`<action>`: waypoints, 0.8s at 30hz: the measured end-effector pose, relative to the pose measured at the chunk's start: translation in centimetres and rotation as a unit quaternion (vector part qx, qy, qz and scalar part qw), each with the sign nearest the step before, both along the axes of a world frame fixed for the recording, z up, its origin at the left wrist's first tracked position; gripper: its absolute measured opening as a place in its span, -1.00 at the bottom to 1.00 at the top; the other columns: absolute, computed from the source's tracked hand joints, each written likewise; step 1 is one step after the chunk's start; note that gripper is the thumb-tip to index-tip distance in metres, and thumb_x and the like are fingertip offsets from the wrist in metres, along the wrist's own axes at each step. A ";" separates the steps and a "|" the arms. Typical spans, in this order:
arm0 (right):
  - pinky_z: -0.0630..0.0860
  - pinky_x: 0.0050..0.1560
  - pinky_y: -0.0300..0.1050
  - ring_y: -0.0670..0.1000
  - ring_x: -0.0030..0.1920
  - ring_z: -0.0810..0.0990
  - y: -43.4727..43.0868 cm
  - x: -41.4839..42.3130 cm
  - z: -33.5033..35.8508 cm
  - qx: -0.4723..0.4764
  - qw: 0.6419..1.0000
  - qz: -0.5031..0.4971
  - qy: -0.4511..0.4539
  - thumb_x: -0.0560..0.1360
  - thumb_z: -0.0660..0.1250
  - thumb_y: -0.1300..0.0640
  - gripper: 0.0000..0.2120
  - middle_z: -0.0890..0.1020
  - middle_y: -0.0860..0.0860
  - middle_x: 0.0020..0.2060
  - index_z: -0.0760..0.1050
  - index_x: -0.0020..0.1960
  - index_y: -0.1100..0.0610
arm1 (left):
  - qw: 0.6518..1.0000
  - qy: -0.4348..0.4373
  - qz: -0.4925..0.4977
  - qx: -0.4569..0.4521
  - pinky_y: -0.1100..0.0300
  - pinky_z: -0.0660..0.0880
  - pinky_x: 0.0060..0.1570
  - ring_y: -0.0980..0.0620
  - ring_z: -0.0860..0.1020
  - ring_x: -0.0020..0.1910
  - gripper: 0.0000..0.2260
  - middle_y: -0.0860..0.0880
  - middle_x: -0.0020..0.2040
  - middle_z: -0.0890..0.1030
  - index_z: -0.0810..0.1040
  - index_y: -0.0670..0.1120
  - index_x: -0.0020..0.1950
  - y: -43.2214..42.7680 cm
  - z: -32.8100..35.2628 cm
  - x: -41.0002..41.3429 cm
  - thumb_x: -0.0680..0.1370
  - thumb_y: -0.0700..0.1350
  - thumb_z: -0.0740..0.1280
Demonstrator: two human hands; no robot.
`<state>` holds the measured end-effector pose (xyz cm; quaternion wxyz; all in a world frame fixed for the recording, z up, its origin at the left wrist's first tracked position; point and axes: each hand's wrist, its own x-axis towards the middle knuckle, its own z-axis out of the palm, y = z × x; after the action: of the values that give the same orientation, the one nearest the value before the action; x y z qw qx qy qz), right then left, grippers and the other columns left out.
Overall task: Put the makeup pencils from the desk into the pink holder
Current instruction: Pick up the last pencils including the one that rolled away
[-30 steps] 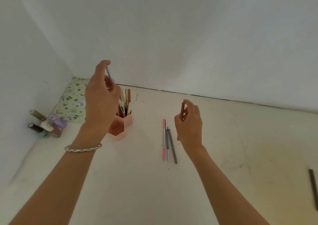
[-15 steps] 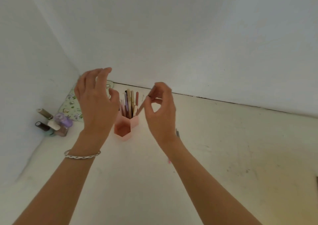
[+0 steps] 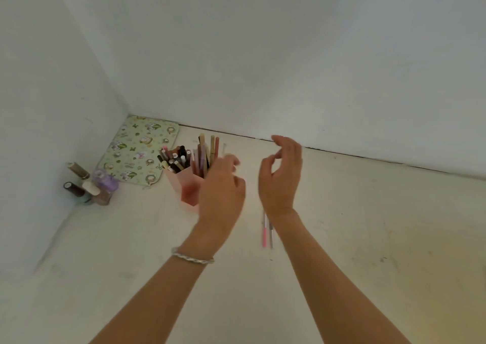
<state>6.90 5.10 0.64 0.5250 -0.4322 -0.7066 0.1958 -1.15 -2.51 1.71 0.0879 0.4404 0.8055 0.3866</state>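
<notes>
Past the nail polish bottles (image 3: pixel 89 188) and floral mat (image 3: pixel 136 151), the pink holder (image 3: pixel 188 188) stands crowded with sticks. Just beside it the left hand (image 3: pixel 223 185) is blurred, fingers curled (whether round anything, I cannot tell). Two makeup pencils (image 3: pixel 265 231) lie on the desk (image 3: pixel 368 225), partly under the right hand (image 3: pixel 282 175), whose loosely curled fingers hold nothing. They look light, stiff, smooth and likely to roll, so pinch them mid-shaft.

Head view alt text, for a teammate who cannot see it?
A blurred left hand and an empty-looking right hand hover by a pink holder full of makeup pencils. Loose pencils lie on the desk beside the right wrist.
</notes>
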 end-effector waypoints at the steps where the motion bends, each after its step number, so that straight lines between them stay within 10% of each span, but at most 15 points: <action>1: 0.50 0.02 -0.04 0.07 -0.01 0.55 0.6 1.2 0.3 -0.011 1.000 -0.017 0.014 0.43 0.16 0.35 -0.64 0.53 0.03 0.07 0.48 0.18 0.15 | 0.997 -0.015 -0.029 -0.077 0.11 0.52 -0.02 -0.01 0.56 -0.03 -0.77 -0.02 0.04 0.57 0.49 -0.08 0.18 0.6 -1.2 1.4 0.54 -0.25 0.28; 6: 0.39 -0.08 -0.44 -0.19 -0.12 0.48 1.8 6.7 0.4 -0.054 0.996 -0.071 0.015 0.43 0.19 0.41 -0.63 0.52 -0.12 0.01 0.50 0.13 0.09 | 0.958 -0.017 -0.071 -0.277 0.12 0.47 0.07 -0.08 0.55 0.14 -0.77 -0.09 0.17 0.55 0.40 -0.11 0.29 2.4 -5.8 5.3 0.63 -0.18 0.24; 12: 0.40 -0.12 -0.42 -0.16 -0.13 0.49 1.1 10.5 -1.4 -0.093 0.992 -0.084 -0.014 0.43 0.21 0.40 -0.65 0.53 -0.11 -0.04 0.52 0.10 0.08 | 0.950 -0.048 -0.060 -0.302 0.10 0.45 -0.07 -0.17 0.58 0.07 -0.70 -0.16 0.12 0.58 0.38 -0.18 0.23 3.0 -6.4 5.9 0.54 -0.18 0.34; 20: 0.37 -0.20 -0.30 -0.15 -0.20 0.49 -0.5 9.9 -4.6 -0.276 0.945 -0.030 -0.170 0.50 0.24 0.29 -0.70 0.53 -0.07 -0.14 0.48 0.20 0.09 | 0.986 -0.126 -0.041 0.099 0.43 0.46 -0.29 0.26 0.53 -0.32 -0.51 0.09 -0.26 0.51 0.42 0.03 0.32 4.7 4.2 2.9 0.42 -0.24 0.39; 24: 0.47 -0.09 -0.11 0.09 -0.01 0.56 -1.6 8.8 -5.8 -0.328 0.894 0.016 -0.304 0.56 0.21 0.24 -0.71 0.54 0.07 0.00 0.39 0.27 0.13 | 0.982 -0.133 -0.062 0.116 0.55 0.44 -0.32 0.37 0.51 -0.32 -0.20 0.12 -0.28 0.47 0.12 0.11 0.59 4.3 6.6 2.1 0.44 -0.25 0.39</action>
<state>15.69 3.54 -5.17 0.1098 -0.6069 -0.7344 0.2834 0.94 1.84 8.31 0.1666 0.4411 0.7076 0.5263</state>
